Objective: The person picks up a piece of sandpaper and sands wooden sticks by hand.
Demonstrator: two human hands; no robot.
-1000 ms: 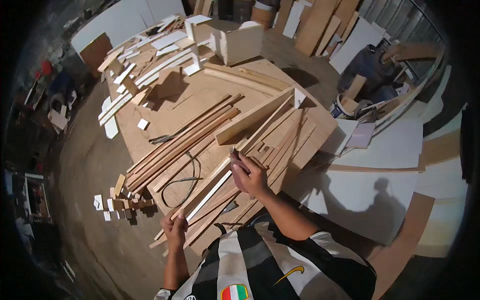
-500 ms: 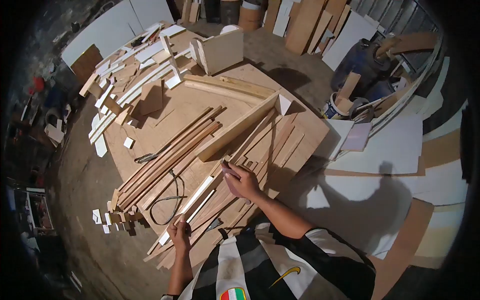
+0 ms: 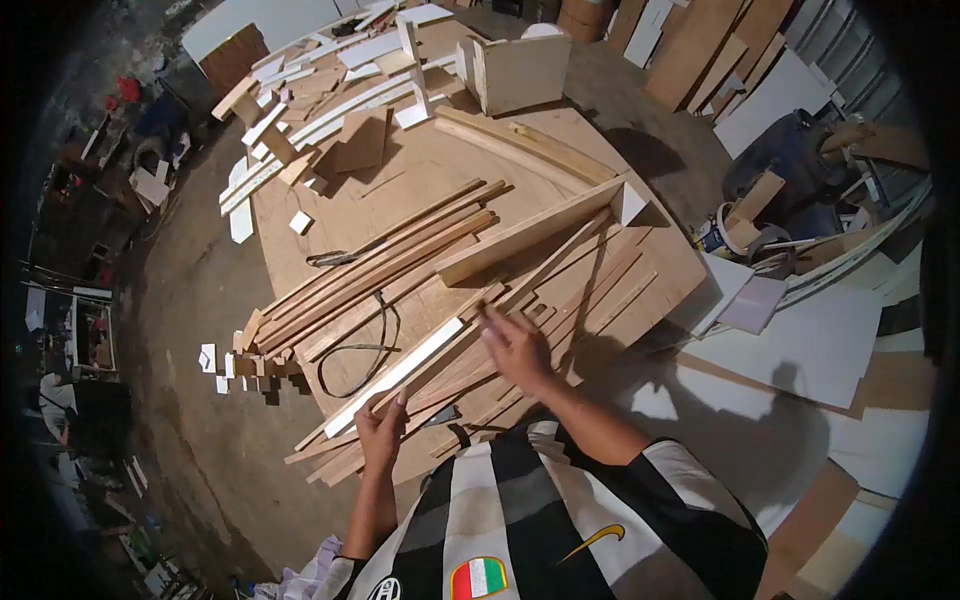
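Note:
My left hand is closed, thumb and fingers pinching a thin wooden strip near its lower end. The strip slants up and right toward my right hand, which is curled over its upper part. A brownish piece of sandpaper is in my right hand, now mostly hidden under the fingers, which are slightly blurred. Beside the held strip lies a wooden strip with a white face. Several brown strips lie beneath and to the right of my hands on the wooden worktable.
A long board stands on edge beyond my hands. Left of it lie a bundle of strips and a looped dark cord. Offcuts and a white box-like piece sit at the back. White panels lie at the right.
The view has shifted, so the table appears further right and higher. My right hand has turned, and the sandpaper shows less. My left hand still pinches the strip.

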